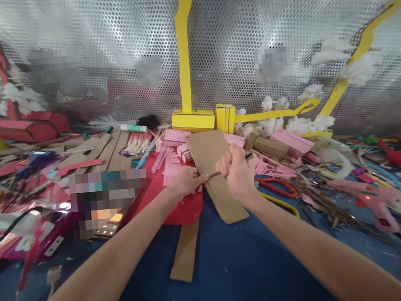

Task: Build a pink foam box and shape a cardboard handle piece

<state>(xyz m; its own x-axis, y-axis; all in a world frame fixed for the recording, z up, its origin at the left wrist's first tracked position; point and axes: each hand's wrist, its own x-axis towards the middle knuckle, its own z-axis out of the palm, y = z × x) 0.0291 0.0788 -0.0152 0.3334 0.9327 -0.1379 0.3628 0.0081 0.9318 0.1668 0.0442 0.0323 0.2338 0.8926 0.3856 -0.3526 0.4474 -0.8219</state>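
Note:
A long brown cardboard piece (pixel 211 166) lies on the blue table (pixel 232 269) in front of me. My left hand (pixel 185 181) is closed, pinching its left edge. My right hand (pixel 235 171) is a fist wrapped round a thin dark tool (pixel 214 174) whose tip rests on the cardboard near the left fingers. I cannot make out what kind of tool it is. A red paper sheet (pixel 162 196) lies under the left hand.
A loose brown cardboard strip (pixel 185 252) lies near the front. Red-handled scissors (pixel 277 186) sit right of my hand, a pink glue gun (pixel 376 200) further right. Pink boxes (pixel 176 138), yellow cardboard shapes (pixel 194 118) and white cotton stand before a perforated metal wall.

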